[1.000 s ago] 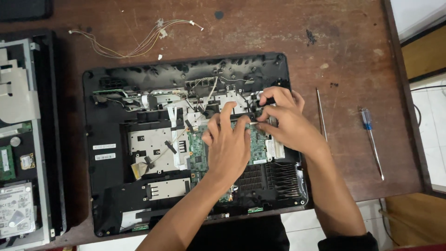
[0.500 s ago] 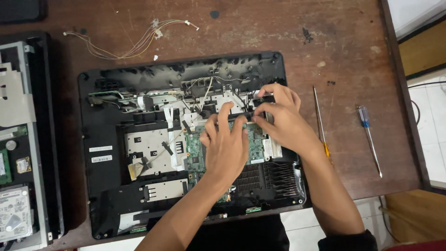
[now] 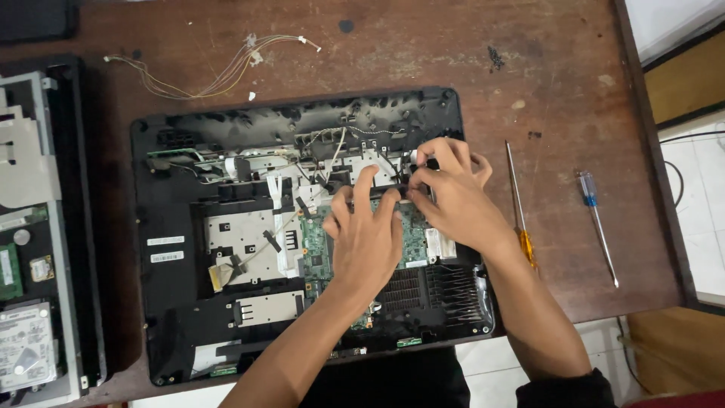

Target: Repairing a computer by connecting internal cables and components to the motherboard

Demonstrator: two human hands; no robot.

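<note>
Head view: opened laptop base lies flat on brown wooden table, both hands inside it
Step in hand: looks like freeing a small black part by the hinge area, above the green circuit board
Left hand: palm down over the board, fingers spread, fingertips pressing on the black part, not closed round anything I can see
Right hand: thumb and fingers pinched on the right end of the same black part, wrist angled in from lower right
Part location: upper middle of the base, just below the loose white and black wires
Next move needs: probably steady even pull with both hands, watch the thin wires beside it
Forearms: both come up from bottom edge, left crossing the fan grille
Nearby: orange-handled screwdriver just right of the base, blue-handled screwdriver further right, loose wire bundle at top, second opened device on far left
</note>
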